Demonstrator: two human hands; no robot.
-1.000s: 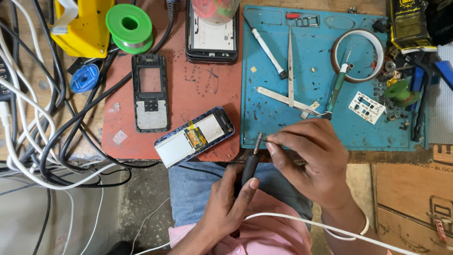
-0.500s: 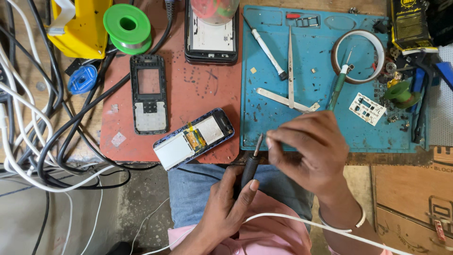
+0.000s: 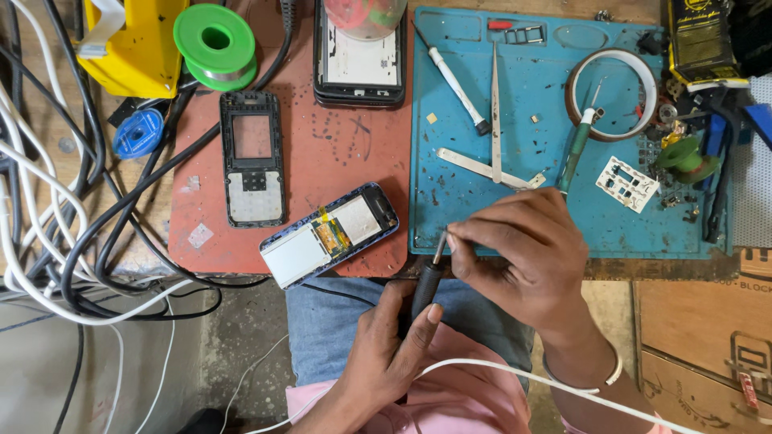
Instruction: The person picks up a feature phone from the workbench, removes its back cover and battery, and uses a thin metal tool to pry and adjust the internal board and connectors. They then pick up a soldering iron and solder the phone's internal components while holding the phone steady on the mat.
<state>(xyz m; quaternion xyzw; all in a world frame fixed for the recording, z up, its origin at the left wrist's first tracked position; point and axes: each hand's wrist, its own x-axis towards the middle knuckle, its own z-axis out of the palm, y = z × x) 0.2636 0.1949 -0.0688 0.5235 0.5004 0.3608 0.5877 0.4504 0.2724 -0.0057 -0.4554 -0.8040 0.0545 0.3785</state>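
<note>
Two hands meet over one dark-handled screwdriver (image 3: 426,281) at the near edge of the bench (image 3: 515,6). The left hand (image 3: 386,354) is wrapped around the black handle, thumb lying along it; the right hand (image 3: 527,257) is curled tight, its fingertips (image 3: 460,239) pinching the thin metal shaft near the tip. The tool tilts with its tip toward 12 o'clock, just over the lower edge of the blue work mat (image 3: 547,128).

At 9 o'clock from the tip, near it, an opened phone (image 3: 330,235) lies askew on the red mat (image 3: 322,153), its inner parts and a yellow strip showing. Further toward 10 o'clock lies a bare phone frame (image 3: 252,157). At 12 o'clock on the blue mat lie tweezers (image 3: 496,120), a white-handled tool (image 3: 454,80) and a ring of tape (image 3: 611,92). Far toward 10 o'clock stands a green solder spool (image 3: 215,44), with a tangle of cables (image 3: 48,225) at 9 o'clock.
</note>
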